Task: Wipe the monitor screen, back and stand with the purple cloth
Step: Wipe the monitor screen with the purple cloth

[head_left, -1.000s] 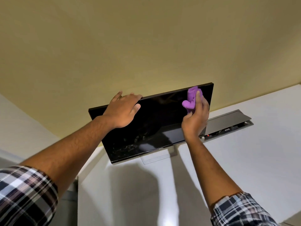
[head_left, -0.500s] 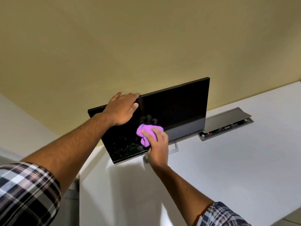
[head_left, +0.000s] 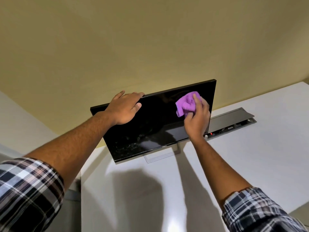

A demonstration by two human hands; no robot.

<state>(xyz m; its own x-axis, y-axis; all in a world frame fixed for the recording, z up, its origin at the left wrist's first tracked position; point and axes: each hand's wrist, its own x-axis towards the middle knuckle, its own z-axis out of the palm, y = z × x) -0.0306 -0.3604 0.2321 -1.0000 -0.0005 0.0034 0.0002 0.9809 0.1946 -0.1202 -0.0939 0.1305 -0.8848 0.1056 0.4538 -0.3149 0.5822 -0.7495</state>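
Note:
A black flat monitor (head_left: 150, 124) stands on a white desk (head_left: 250, 156), its dark screen facing me and smeared near the lower left. Its silver stand (head_left: 160, 156) shows below the bottom edge. My left hand (head_left: 124, 108) grips the monitor's top edge, fingers curled over it and thumb on the screen. My right hand (head_left: 198, 118) holds a bunched purple cloth (head_left: 186, 103) and presses it against the upper right of the screen. The monitor's back is hidden.
An open cable box with a raised grey lid (head_left: 232, 118) sits in the desk just right of the monitor, a small red light inside. A beige wall (head_left: 150, 47) rises behind. The desk's left edge (head_left: 81, 190) drops off beside my left arm.
My right hand has swept the cloth from the lower middle of the screen up to its upper right. My left hand has stayed on the top edge.

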